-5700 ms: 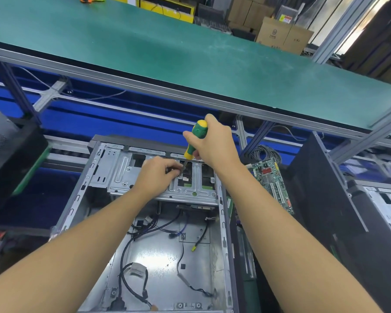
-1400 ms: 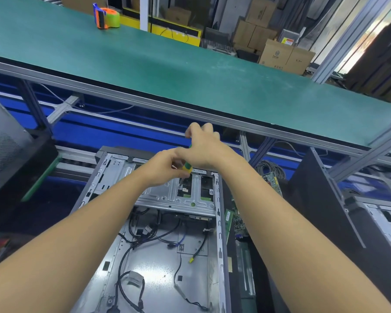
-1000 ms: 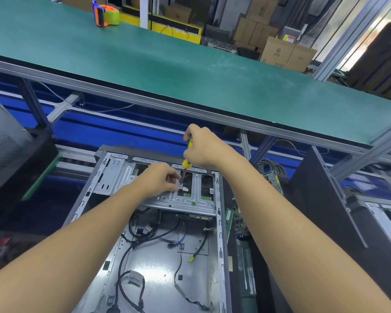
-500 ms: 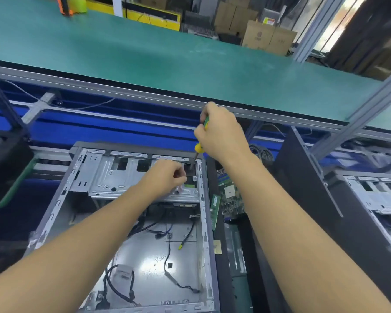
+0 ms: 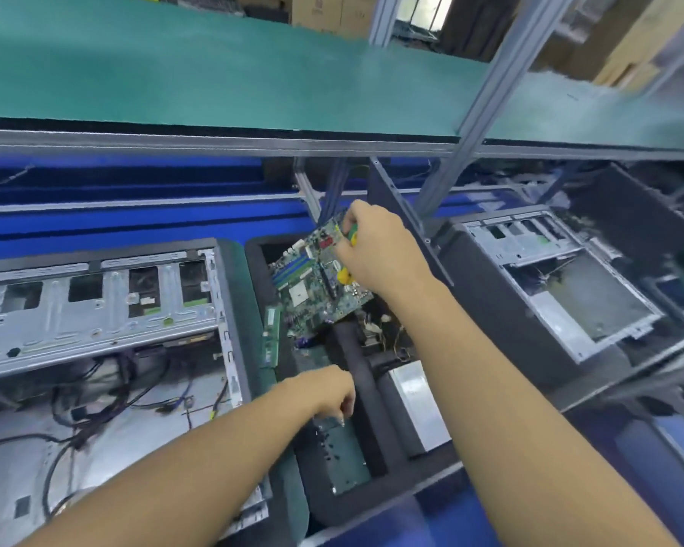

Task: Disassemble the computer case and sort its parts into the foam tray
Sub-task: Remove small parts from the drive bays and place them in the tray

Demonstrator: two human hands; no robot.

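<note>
Sorting small parts
The open grey metal computer case (image 5: 95, 329) lies just left of the black foam tray (image 5: 372, 507). The right hand (image 5: 376, 250) grips the yellow-green screwdriver (image 5: 344, 275), kept ready. The left hand (image 5: 324, 392) curls above a compartment, likely dropping a screw; I cannot tell if it holds one.

Shows bare, dully shining sheet metal on the computer case (image 5: 95, 317). Matt, dark, soft-looking walls on the foam tray (image 5: 372, 428).

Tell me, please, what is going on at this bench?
A person is stripping an open computer case and sorting parts into the black foam tray beside it. The right hand holds a green and yellow screwdriver over a circuit board propped in the tray's far compartment. The left hand hovers over a nearer compartment, fingers curled; whether it holds anything is unclear.
</note>
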